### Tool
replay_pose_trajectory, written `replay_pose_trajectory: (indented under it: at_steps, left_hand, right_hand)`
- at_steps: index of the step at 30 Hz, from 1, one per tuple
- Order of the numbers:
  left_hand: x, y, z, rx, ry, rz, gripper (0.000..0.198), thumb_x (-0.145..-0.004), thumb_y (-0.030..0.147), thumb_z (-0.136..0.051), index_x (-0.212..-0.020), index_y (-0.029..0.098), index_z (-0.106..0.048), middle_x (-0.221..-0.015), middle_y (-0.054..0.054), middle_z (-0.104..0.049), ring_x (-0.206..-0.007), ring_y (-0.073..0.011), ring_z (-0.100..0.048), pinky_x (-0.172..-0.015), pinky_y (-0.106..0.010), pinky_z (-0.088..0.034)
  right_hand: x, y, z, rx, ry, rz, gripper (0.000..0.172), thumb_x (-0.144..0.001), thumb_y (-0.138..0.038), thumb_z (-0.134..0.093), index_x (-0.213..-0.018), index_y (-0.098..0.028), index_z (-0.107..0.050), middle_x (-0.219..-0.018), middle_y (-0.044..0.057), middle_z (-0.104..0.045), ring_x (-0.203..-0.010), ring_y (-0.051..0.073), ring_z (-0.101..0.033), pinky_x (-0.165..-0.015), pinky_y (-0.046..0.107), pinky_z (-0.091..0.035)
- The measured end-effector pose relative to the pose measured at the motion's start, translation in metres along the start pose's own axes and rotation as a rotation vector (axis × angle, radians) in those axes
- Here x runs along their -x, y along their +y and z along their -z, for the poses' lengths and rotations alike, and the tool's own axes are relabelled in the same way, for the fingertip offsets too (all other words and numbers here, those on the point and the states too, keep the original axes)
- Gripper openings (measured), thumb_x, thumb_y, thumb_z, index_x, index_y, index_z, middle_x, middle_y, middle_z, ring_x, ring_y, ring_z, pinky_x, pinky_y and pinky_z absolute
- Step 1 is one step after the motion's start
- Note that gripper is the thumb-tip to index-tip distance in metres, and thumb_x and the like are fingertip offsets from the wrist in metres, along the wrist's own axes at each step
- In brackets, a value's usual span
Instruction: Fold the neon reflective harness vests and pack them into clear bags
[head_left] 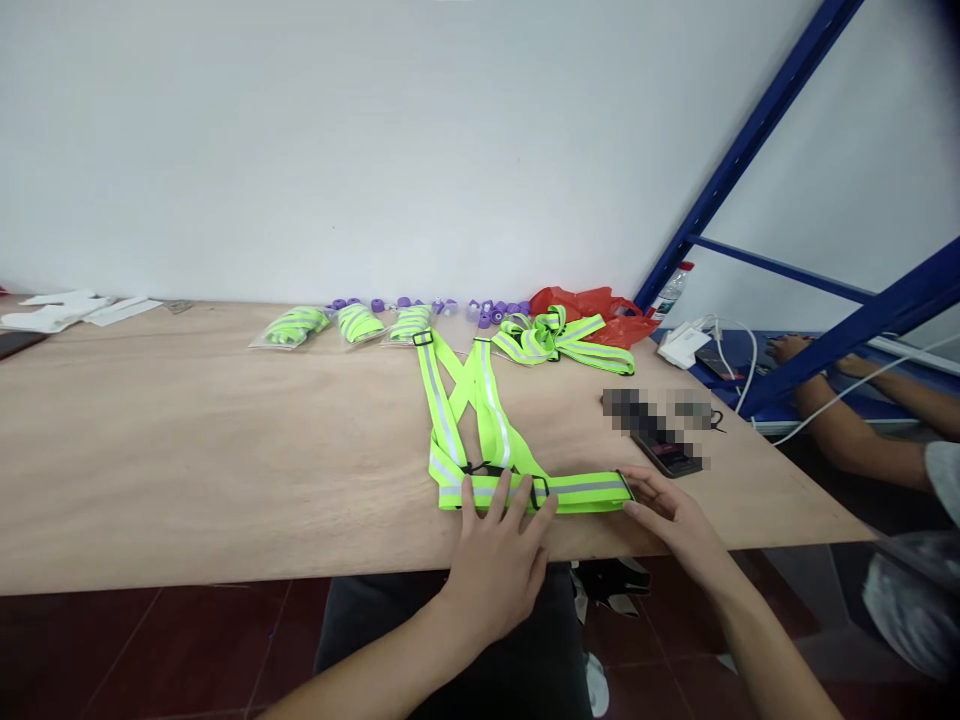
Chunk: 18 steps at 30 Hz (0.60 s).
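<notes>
A neon-yellow reflective strap vest [480, 420] lies spread flat on the wooden table [187, 450], its belt along the near edge. My left hand [499, 545] rests open, fingers spread flat on the belt near its black buckle [538, 490]. My right hand [671, 515] touches the belt's right end, fingers stretched out and holding nothing.
Three bagged folded vests [356, 323] sit at the back, with purple small parts [487, 308], a loose vest [555, 338] and a red plastic bag [600, 305]. A phone [667, 455] lies at the right. Another person's arms [855, 420] reach by the blue shelf frame [757, 130].
</notes>
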<state>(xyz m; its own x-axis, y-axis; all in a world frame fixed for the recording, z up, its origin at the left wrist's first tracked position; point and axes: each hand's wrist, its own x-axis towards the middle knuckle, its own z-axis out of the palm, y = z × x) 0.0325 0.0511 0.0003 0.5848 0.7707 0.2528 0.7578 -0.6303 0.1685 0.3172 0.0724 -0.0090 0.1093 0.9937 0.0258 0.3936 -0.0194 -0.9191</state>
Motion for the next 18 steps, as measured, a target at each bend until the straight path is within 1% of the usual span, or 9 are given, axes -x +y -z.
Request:
replay_pose_trajectory:
  at_steps: [2, 6, 8, 11, 14, 18]
  left_hand:
    - [-0.001, 0.0, -0.001, 0.013, 0.0, 0.01, 0.054, -0.101, 0.039, -0.037, -0.154, 0.031, -0.029, -0.158, -0.006, -0.036, -0.147, -0.0363, -0.026, -0.112, -0.074, -0.019]
    - [0.0, -0.004, -0.001, 0.021, -0.004, 0.017, 0.051, -0.1, 0.043, -0.041, -0.15, 0.031, -0.038, -0.157, -0.006, -0.039, -0.145, -0.0406, -0.028, -0.11, -0.076, -0.021]
    - [0.001, -0.006, -0.001, 0.014, -0.004, 0.007, 0.052, -0.1, 0.044, -0.042, -0.149, 0.031, -0.039, -0.156, -0.007, -0.04, -0.144, -0.0407, -0.03, -0.11, -0.075, -0.021]
    - [0.002, -0.007, 0.0, -0.004, -0.002, -0.001, 0.052, -0.1, 0.043, -0.041, -0.15, 0.031, -0.038, -0.156, -0.007, -0.041, -0.144, -0.0395, -0.031, -0.112, -0.074, -0.02]
    - [0.002, -0.008, 0.0, -0.023, -0.004, -0.014, 0.053, -0.1, 0.044, -0.041, -0.151, 0.031, -0.035, -0.156, -0.007, -0.04, -0.145, -0.0384, -0.029, -0.112, -0.072, -0.02]
    - [0.002, -0.009, -0.001, -0.027, -0.001, -0.025, 0.06, -0.101, 0.045, -0.039, -0.156, 0.026, -0.026, -0.157, -0.009, -0.038, -0.147, -0.0366, -0.027, -0.114, -0.069, -0.02]
  right_hand:
    - [-0.001, 0.0, 0.0, 0.01, 0.001, 0.008, 0.063, -0.067, -0.068, -0.076, -0.111, -0.023, -0.07, -0.115, 0.012, -0.072, -0.112, 0.035, -0.065, -0.096, 0.046, -0.054]
    - [0.0, -0.001, 0.0, 0.032, -0.006, 0.023, 0.065, -0.066, -0.07, -0.075, -0.111, -0.023, -0.07, -0.113, 0.013, -0.073, -0.111, 0.034, -0.066, -0.094, 0.045, -0.055]
    - [0.002, -0.001, -0.001, 0.03, 0.002, 0.033, 0.064, -0.068, -0.069, -0.075, -0.111, -0.023, -0.07, -0.113, 0.012, -0.073, -0.11, 0.034, -0.066, -0.094, 0.045, -0.056]
    - [0.004, -0.005, -0.006, 0.002, 0.043, 0.065, 0.057, -0.073, -0.064, -0.073, -0.115, -0.025, -0.068, -0.118, 0.011, -0.072, -0.113, 0.032, -0.065, -0.097, 0.044, -0.055]
    - [0.002, -0.017, -0.014, -0.034, 0.063, 0.14, 0.052, -0.079, -0.058, -0.071, -0.119, -0.027, -0.066, -0.125, 0.011, -0.069, -0.119, 0.031, -0.063, -0.101, 0.045, -0.053]
    - [-0.007, -0.05, -0.036, -0.101, 0.019, 0.244, 0.05, -0.081, -0.052, -0.072, -0.122, -0.026, -0.064, -0.126, 0.013, -0.068, -0.119, 0.03, -0.063, -0.102, 0.045, -0.053]
